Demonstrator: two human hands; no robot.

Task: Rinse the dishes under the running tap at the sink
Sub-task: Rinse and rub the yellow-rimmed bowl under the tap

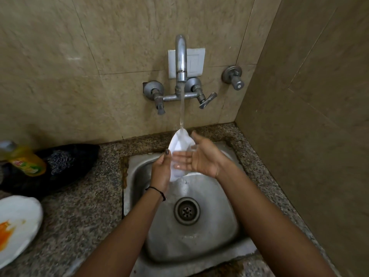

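Head view from my end, containers first: the steel sink (223,232) holds only a thin sheet of water sliding over its bottom around the round drain (186,211). On the speckled tabletop (83,206) left of the sink sits a second plate (18,222), white, with an orange smear on it. Behind that is a soap bottle (28,160) with yellow liquid inside, tipped over against a dark cloth (65,166) (that corner is blurry, so I can't tell what the cloth really is).

Now the white plate (179,140). It's held up on edge above the back of the sink, right under the tap (180,56), and the water (182,108) lands on its top rim. The left hand (159,170) grips it from the left side: the thumb, with a dark painted nail, presses on the front face. The rest of that hand's fingers are behind the plate, so I can't tell how they lie. The right hand (199,156) is palm up, and its fingers (179,156) are straight, slightly spread and laid flat across the plate's front face.

As for looks, the plate is plain white, glossy and wet. Water sheets down over it and runs off the lower edge into the sink.
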